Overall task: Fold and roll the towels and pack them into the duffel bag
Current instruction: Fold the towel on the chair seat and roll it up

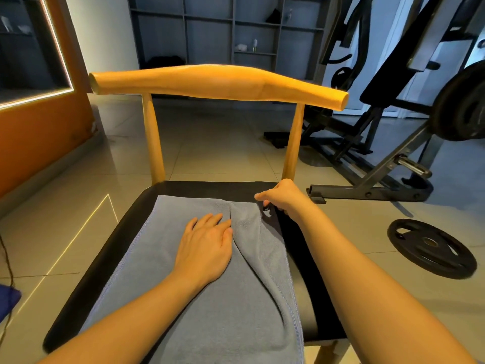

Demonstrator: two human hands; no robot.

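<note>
Grey towel [223,311] spread on the chair seat [210,189]: left hand [207,245] presses flat at centre, right hand [280,198] pinches the 1 o'clock corner; the fold likely goes best drawn across evenly, edges aligned.

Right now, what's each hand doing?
Left hand: open, pressing flat on the grey towel.
Right hand: pinching the towel's far corner.

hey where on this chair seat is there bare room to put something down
Bare seat shows in a strip between the towel and the back posts, and down the left side. The right strip has the right hand over it, pinching the towel's corner. The middle is covered: towel under the flat left hand.
</note>
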